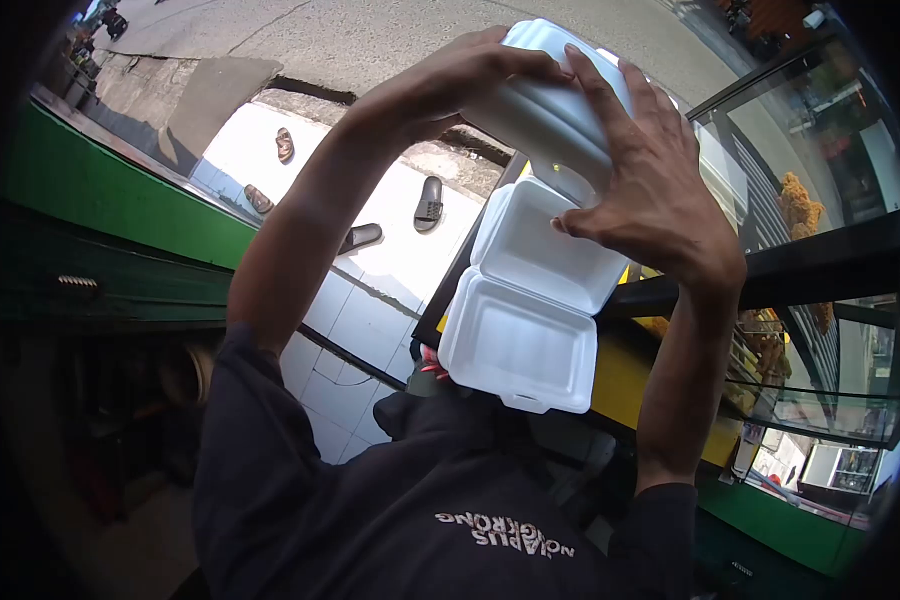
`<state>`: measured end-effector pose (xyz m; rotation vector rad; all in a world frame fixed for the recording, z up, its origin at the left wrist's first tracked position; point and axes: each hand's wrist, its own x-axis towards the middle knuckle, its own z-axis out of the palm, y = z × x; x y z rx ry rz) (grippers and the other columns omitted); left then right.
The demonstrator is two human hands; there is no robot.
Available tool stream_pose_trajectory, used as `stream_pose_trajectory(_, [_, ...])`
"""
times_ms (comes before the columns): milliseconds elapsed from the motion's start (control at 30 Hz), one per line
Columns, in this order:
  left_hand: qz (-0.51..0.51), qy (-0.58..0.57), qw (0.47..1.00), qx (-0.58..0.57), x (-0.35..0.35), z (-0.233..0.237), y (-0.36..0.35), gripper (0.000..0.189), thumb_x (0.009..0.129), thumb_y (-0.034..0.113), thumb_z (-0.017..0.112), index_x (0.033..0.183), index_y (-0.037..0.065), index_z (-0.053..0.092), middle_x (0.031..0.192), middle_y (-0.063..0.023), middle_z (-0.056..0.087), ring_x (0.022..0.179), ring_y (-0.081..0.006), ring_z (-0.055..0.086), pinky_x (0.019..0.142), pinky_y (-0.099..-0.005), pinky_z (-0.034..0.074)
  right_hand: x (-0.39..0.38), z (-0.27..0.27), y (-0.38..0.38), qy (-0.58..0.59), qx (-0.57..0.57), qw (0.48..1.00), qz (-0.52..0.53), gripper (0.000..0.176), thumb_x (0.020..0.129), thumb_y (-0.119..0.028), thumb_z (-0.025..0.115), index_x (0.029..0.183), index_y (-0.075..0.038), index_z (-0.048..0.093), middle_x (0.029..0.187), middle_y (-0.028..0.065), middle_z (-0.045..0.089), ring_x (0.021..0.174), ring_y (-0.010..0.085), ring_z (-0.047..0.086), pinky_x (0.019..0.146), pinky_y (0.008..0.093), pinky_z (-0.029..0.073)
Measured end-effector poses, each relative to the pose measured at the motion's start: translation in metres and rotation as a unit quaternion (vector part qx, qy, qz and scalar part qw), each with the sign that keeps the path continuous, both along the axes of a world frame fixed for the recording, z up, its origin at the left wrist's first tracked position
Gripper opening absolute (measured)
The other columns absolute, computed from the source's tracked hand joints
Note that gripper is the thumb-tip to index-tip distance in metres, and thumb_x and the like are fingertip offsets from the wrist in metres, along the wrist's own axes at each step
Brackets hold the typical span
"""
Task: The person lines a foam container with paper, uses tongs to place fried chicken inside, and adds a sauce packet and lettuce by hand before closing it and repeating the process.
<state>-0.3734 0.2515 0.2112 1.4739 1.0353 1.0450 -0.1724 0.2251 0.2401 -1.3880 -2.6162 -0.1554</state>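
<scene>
A closed white foam takeout box (560, 105) is held up at the top of the view, between my two hands. My left hand (485, 68) grips its left end, with fingers over the top. On the right side, my right hand (655, 165) has its fingers spread along the box and its thumb sticking out below; part of the box is hidden behind it. Below them an open foam takeout box (525, 335) lies on the counter close to my body, its lid folded back and nothing inside.
A glass display case (805, 130) stands to the right, with fried food (800, 205) in it. Yellow counter surface (625, 375) shows beside the open box. Several sandals (428, 204) lie on the tiles at left, near a green panel (120, 200). Beyond is a road (360, 40).
</scene>
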Motion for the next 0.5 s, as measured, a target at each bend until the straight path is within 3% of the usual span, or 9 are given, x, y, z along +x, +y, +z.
stream_pose_trajectory(33, [-0.016,-0.002,1.0,0.002,0.002,-0.002,0.013,0.077,0.078,0.049,0.066,0.132,-0.001,0.044,0.108,-0.021,0.059,0.098,-0.0301,0.064,0.081,-0.0377,0.056,-0.003,-0.002,0.004,-0.002,0.002,1.0,-0.016,0.114,0.057,-0.032,0.084,0.151,-0.035,0.02,0.15,0.0237,0.025,0.139,0.0427,0.026,0.114,0.0576,0.023])
stream_pose_trajectory(100, [-0.06,-0.029,0.996,-0.063,0.008,-0.009,0.036,0.066,0.083,0.044,0.063,0.129,-0.001,0.047,0.109,-0.0192,0.059,0.099,-0.0276,0.065,0.082,-0.0377,0.057,-0.005,-0.006,0.009,-0.064,0.058,0.994,-0.064,0.101,0.066,-0.014,0.072,0.152,-0.029,0.021,0.149,0.0266,0.027,0.137,0.0457,0.028,0.114,0.0582,0.021])
stream_pose_trajectory(133, [-0.05,-0.041,0.994,-0.085,0.014,-0.018,0.05,0.052,0.089,0.04,0.058,0.126,0.003,0.052,0.111,-0.0179,0.059,0.1,-0.0266,0.065,0.082,-0.0382,0.058,-0.004,-0.011,0.012,-0.075,0.112,0.988,-0.074,0.092,0.069,-0.01,0.069,0.15,-0.026,0.027,0.146,0.0234,0.034,0.133,0.0432,0.037,0.109,0.0587,0.029])
stream_pose_trajectory(233, [-0.078,-0.098,0.987,-0.101,0.026,-0.029,0.071,0.043,0.088,0.035,0.062,0.117,0.005,0.061,0.113,-0.0196,0.061,0.103,-0.031,0.064,0.083,-0.042,0.058,0.005,-0.03,0.023,-0.088,0.162,0.978,-0.098,0.094,0.07,-0.009,0.075,0.149,-0.028,0.029,0.142,0.0178,0.042,0.13,0.0369,0.043,0.105,0.0553,0.036])
stream_pose_trajectory(267, [-0.083,-0.112,0.984,-0.109,0.028,-0.025,0.069,0.043,0.087,0.036,0.062,0.118,0.006,0.061,0.113,-0.0192,0.061,0.102,-0.0307,0.063,0.082,-0.0427,0.058,0.008,-0.037,0.024,-0.084,0.22,0.968,-0.081,0.09,0.069,-0.011,0.078,0.147,-0.024,0.034,0.137,0.014,0.048,0.126,0.0335,0.048,0.1,0.0535,0.04])
stream_pose_trajectory(367, [-0.098,-0.099,0.982,-0.129,0.036,-0.025,0.078,0.042,0.086,0.034,0.063,0.116,0.005,0.061,0.112,-0.0191,0.061,0.102,-0.0301,0.063,0.082,-0.0424,0.057,0.015,-0.047,0.028,-0.098,0.262,0.955,-0.095,0.092,0.067,-0.016,0.081,0.146,-0.025,0.035,0.136,0.011,0.05,0.124,0.0323,0.05,0.099,0.0516,0.042])
stream_pose_trajectory(433, [-0.106,-0.077,0.985,-0.112,0.044,-0.025,0.082,0.05,0.088,0.043,0.056,0.118,0.003,0.058,0.113,-0.0206,0.06,0.102,-0.0307,0.062,0.083,-0.0432,0.056,0.018,-0.048,0.03,-0.107,0.292,0.945,-0.102,0.092,0.063,-0.018,0.083,0.143,-0.023,0.039,0.133,0.0091,0.053,0.12,0.0297,0.054,0.097,0.049,0.043])
stream_pose_trajectory(500, [-0.041,-0.123,0.981,-0.143,0.051,-0.032,0.088,0.064,0.089,0.054,0.047,0.123,0.0,0.053,0.115,-0.0228,0.058,0.104,-0.0322,0.061,0.083,-0.0429,0.056,0.021,-0.045,0.029,-0.082,0.27,0.951,-0.127,0.088,0.061,-0.018,0.084,0.139,-0.02,0.044,0.129,0.0087,0.056,0.116,0.0284,0.057,0.095,0.0467,0.045])
